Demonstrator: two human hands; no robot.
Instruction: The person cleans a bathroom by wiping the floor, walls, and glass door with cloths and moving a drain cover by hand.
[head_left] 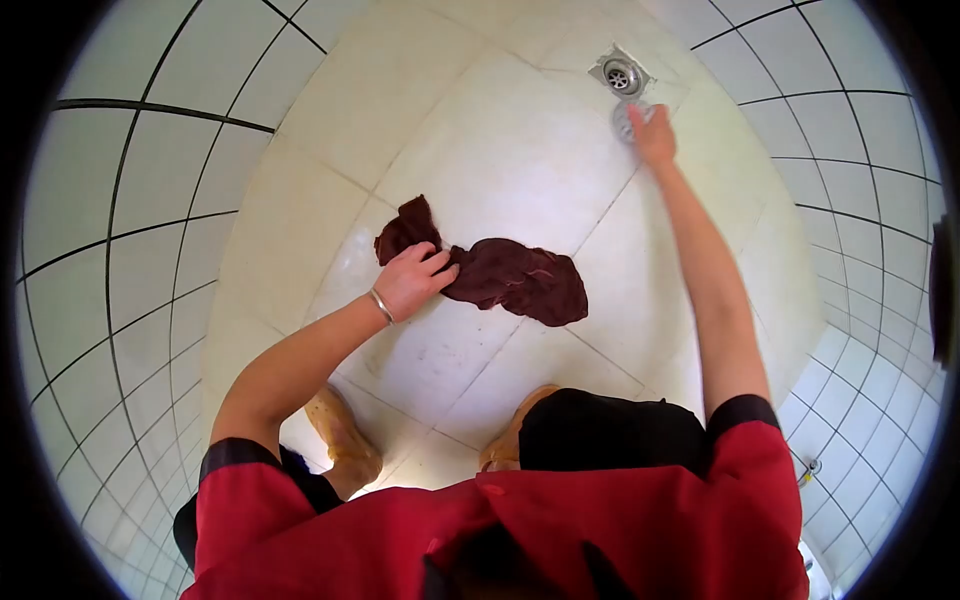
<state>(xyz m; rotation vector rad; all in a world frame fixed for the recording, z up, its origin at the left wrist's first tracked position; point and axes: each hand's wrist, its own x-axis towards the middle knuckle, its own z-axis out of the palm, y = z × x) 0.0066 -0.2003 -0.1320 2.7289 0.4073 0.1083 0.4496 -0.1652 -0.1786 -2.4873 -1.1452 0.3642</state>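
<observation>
At the near edge of the view, a red shirt [480, 530] with dark sleeve bands was noted, and beyond it a black-clad knee [610, 430]. The left foot [343, 440] and right foot [503, 440] were seen planted apart on the pale tiled floor [500, 120]; their covering, if any, could not be determined. Further out, the left hand [408, 283], with a silver-toned bracelet [382, 307] at its wrist, was found laid over the narrow waist of a dark maroon cloth [515, 278]. Its fingers were bent and slightly parted against the fabric; whether any was pinched beneath them could not be told. The cloth was recorded flat but crumpled on the floor, ahead of the feet, with a smaller part to the left of the hand and a broader part to the right. Farther off, the right arm was observed extended, and a round grey cover [627, 122] was held at its right edge by the narrowed fingers of the right hand [655, 137], both slightly blurred. Just beyond the cover, a round metal drain [621, 76] was observed uncovered, set in a square frame in the floor.
</observation>
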